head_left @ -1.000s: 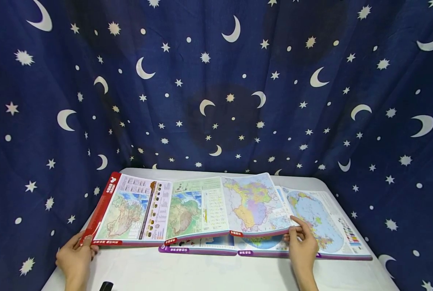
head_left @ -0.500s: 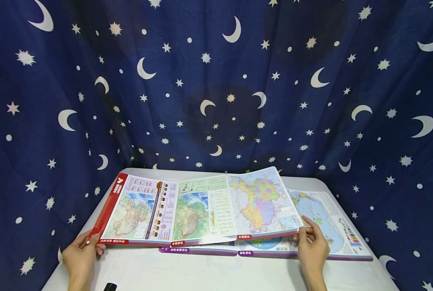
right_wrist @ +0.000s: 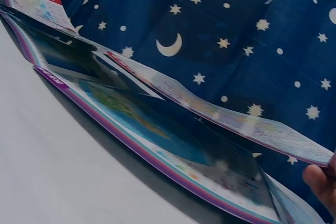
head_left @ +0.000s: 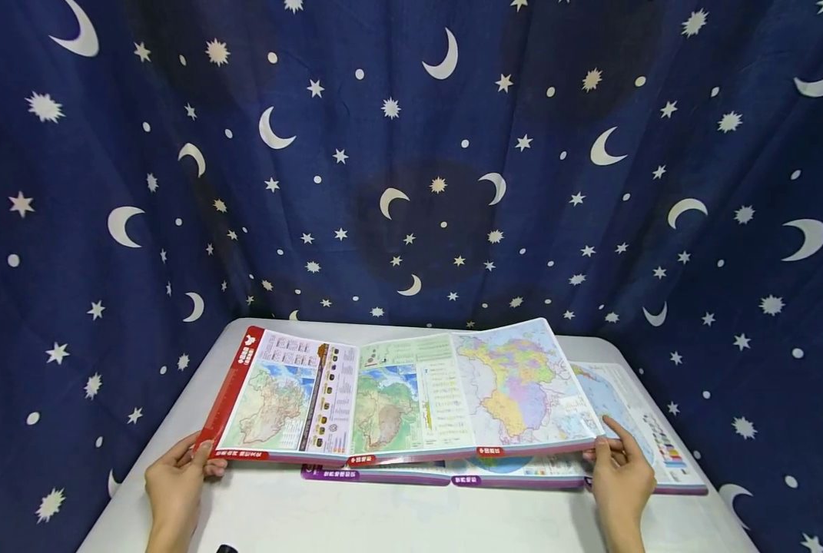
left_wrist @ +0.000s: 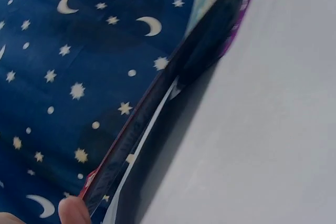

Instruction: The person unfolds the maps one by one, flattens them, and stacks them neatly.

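A long fold-out map (head_left: 400, 415) with a red left edge and red tabs spans the head view, spread in three panels. My left hand (head_left: 176, 480) pinches its lower left corner, while my right hand (head_left: 622, 476) pinches the lower right one. Beneath it, a second fold-out map (head_left: 667, 438) with purple tabs lies spread on the table, largely covered. The right wrist view shows a gap between the raised red-tabbed map (right_wrist: 220, 116) and the purple-edged map (right_wrist: 131, 121). A fingertip (left_wrist: 74, 211) at the red corner appears in the left wrist view.
A white-covered table (head_left: 383, 518) carries both maps. Behind and at both sides hangs a dark blue curtain (head_left: 356, 138) with moons and stars. Part of a small black object (head_left: 227, 548) shows at the bottom edge of the head view.
Both hands have moved right, carrying the red-tabbed map with them, so it covers more of the purple-tabbed map's right part. The purple-tabbed map has stayed in place.
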### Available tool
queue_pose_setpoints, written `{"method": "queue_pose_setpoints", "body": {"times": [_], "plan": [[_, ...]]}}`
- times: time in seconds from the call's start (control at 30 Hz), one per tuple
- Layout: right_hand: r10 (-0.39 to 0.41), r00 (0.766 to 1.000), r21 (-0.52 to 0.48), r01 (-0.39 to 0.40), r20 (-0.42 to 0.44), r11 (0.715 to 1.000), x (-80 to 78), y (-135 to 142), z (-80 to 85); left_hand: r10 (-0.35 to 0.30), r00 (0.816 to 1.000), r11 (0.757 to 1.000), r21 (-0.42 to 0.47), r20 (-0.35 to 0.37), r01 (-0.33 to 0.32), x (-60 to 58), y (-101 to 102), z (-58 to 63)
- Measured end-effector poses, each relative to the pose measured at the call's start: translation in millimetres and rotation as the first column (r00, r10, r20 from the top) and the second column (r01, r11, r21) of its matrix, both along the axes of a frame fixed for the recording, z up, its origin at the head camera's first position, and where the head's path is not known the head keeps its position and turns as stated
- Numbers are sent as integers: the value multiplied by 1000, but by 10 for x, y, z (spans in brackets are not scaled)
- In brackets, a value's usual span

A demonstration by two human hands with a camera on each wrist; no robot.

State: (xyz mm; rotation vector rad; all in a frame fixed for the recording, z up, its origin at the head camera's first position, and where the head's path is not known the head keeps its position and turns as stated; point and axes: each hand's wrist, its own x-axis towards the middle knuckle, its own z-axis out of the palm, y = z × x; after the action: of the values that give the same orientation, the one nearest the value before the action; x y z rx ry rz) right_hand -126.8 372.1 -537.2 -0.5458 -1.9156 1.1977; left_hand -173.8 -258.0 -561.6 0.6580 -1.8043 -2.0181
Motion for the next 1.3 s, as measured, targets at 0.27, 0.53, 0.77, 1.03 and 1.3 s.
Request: {"method": "queue_pose_setpoints", "body": {"times": [0.27, 0.53, 0.77, 1.03, 1.3], "plan": [[-53, 998, -8, 53, -19, 999, 52, 163, -13, -72, 997, 997, 4, -32, 72, 15, 145, -12], [-65, 997, -21, 65, -28, 998, 125, 312, -28, -142, 988, 989, 42, -54, 145, 25, 280, -21], [-114, 993, -14, 114, -11, 993, 153, 486, -72, -196, 979, 980, 24, -58, 198, 44, 395, 0], [-121, 992, -27, 120, -31, 992, 186, 633, -73, -260, 962, 965, 16, -82, 262, 68, 499, 25], [-136, 987, -163, 120, -91, 979, 247, 827, -71, -350, 931, 936, -14, -100, 351, 90, 678, 11]]}}
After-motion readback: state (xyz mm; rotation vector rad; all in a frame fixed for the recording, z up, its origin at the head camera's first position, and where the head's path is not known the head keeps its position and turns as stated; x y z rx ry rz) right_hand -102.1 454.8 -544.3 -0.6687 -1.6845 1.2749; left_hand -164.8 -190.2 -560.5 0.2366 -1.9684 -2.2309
